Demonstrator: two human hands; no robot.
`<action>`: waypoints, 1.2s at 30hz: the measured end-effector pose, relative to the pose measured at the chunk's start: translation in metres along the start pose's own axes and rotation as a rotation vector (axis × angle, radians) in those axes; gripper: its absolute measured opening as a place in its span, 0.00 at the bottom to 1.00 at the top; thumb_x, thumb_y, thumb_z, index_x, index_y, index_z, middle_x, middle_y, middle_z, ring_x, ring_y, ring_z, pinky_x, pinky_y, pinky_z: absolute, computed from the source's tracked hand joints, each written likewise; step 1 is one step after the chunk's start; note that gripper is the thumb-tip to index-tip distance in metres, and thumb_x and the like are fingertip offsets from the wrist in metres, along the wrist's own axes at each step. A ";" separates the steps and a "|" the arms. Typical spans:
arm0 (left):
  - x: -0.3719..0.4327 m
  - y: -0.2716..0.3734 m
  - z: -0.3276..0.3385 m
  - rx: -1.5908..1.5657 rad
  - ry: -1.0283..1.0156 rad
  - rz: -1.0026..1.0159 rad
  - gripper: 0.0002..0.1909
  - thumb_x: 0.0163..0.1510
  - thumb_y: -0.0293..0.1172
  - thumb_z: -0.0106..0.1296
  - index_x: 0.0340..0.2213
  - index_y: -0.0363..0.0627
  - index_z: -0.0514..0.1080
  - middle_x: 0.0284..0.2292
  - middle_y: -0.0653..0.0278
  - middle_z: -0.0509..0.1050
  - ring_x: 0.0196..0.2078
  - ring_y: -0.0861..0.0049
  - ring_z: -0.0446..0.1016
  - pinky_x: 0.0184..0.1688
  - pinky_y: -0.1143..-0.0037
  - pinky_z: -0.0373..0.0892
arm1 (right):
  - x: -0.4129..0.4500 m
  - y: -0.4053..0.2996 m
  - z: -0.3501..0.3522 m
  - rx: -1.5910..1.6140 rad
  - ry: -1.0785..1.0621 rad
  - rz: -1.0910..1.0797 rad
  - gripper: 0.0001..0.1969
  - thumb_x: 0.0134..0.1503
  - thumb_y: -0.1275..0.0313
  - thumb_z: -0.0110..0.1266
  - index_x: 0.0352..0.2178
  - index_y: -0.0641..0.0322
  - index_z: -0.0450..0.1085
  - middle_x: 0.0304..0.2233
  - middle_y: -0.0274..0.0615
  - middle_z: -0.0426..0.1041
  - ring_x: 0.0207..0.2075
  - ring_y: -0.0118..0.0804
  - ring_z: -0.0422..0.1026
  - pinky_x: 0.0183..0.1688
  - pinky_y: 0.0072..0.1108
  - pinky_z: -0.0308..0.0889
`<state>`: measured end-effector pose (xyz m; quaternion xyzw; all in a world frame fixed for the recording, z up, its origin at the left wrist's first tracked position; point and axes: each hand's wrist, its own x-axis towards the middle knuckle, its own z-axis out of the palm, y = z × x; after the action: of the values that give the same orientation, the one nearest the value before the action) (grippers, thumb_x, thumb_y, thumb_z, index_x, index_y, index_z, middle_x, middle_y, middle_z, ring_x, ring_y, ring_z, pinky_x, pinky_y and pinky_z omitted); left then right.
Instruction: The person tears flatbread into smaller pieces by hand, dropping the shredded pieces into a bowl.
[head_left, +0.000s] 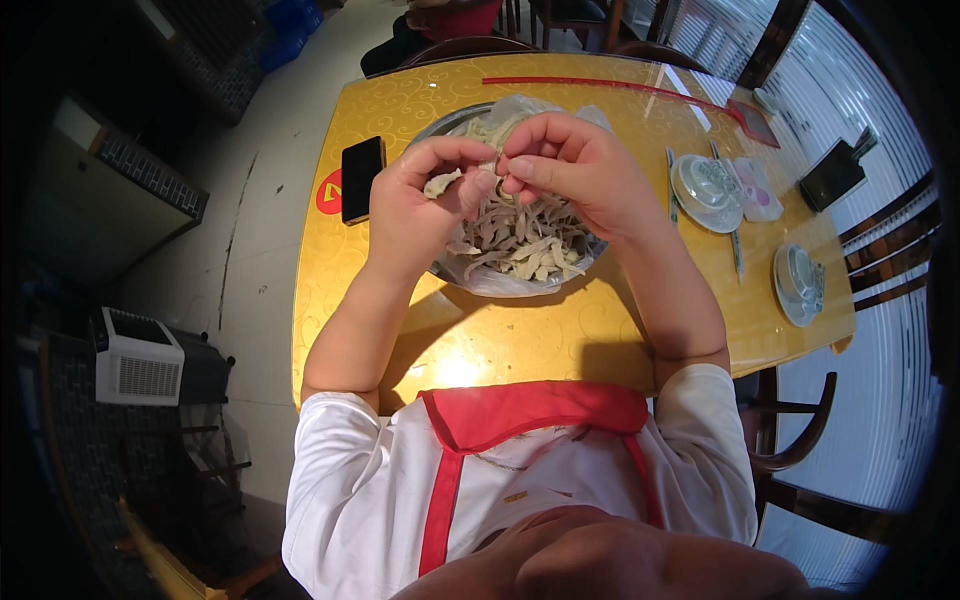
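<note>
Both my hands meet above a round metal basin lined with a clear plastic bag. The basin holds a heap of pale, greyish food strips, whose kind I cannot tell. My left hand has a pale strip piece between thumb and palm, and its thumb and forefinger are pinched near the other hand. My right hand is pinched at the fingertips against a thin pale strip that runs between both hands. Fingers partly hide this strip.
A black phone lies left of the basin on the gold-covered table. Wrapped dishes with chopsticks, another dish set, a black holder and a long red fly swatter are around it. A person sits beyond.
</note>
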<state>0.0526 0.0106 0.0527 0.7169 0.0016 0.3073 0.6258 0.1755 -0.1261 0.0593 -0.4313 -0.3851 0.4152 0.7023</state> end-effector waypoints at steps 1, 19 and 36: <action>0.002 0.001 -0.001 -0.001 -0.001 0.000 0.09 0.45 0.22 0.54 0.31 0.37 0.70 0.23 0.68 0.69 0.21 0.87 0.67 0.22 0.87 0.63 | -0.001 0.004 0.001 -0.311 0.081 -0.131 0.07 0.49 0.76 0.52 0.32 0.65 0.67 0.29 0.37 0.70 0.29 0.26 0.70 0.31 0.16 0.67; -0.004 0.006 -0.003 0.066 -0.082 0.135 0.11 0.44 0.25 0.56 0.32 0.38 0.71 0.26 0.66 0.72 0.26 0.83 0.70 0.29 0.84 0.67 | -0.005 0.001 0.008 -1.198 0.172 -0.735 0.08 0.38 0.74 0.58 0.25 0.58 0.70 0.22 0.38 0.69 0.25 0.38 0.69 0.27 0.23 0.64; -0.005 0.008 -0.008 0.124 -0.094 0.079 0.08 0.42 0.23 0.58 0.27 0.37 0.71 0.23 0.66 0.72 0.21 0.88 0.68 0.24 0.85 0.66 | -0.009 -0.002 0.011 -0.985 0.103 -0.411 0.08 0.45 0.71 0.57 0.29 0.60 0.72 0.23 0.37 0.73 0.24 0.27 0.71 0.26 0.16 0.65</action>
<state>0.0422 0.0139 0.0579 0.7674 -0.0368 0.2971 0.5670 0.1631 -0.1323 0.0632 -0.6455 -0.5757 0.0177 0.5016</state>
